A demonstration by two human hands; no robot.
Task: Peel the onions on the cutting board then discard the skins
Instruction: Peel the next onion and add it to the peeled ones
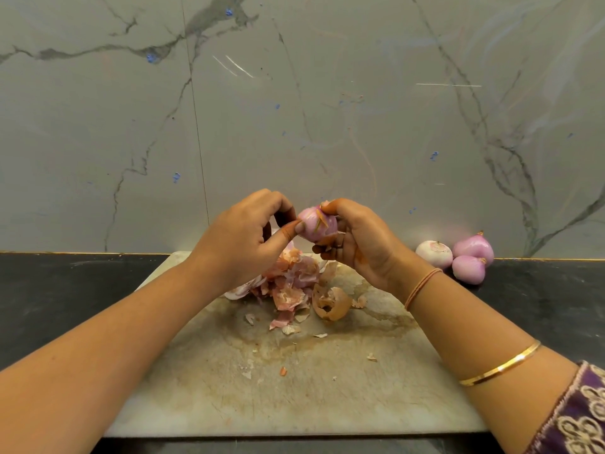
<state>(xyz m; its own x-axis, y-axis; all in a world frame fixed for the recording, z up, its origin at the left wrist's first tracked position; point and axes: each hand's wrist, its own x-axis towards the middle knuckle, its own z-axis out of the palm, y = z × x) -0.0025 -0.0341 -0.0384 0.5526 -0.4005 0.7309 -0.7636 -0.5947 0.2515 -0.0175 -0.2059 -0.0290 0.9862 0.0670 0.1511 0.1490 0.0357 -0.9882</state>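
A pink onion with a few thin strips of skin left on it is held in the air above the far end of the worn cutting board. My right hand cups it from the right, fingers curled round it and thumb on top. My left hand pinches its left side between thumb and fingers. Below the hands a heap of pink and brown onion skins lies on the board, with a curled brown skin shell beside it.
Three peeled onions sit on the black counter to the right, against the grey marble wall. Small skin scraps are scattered over the middle of the board.
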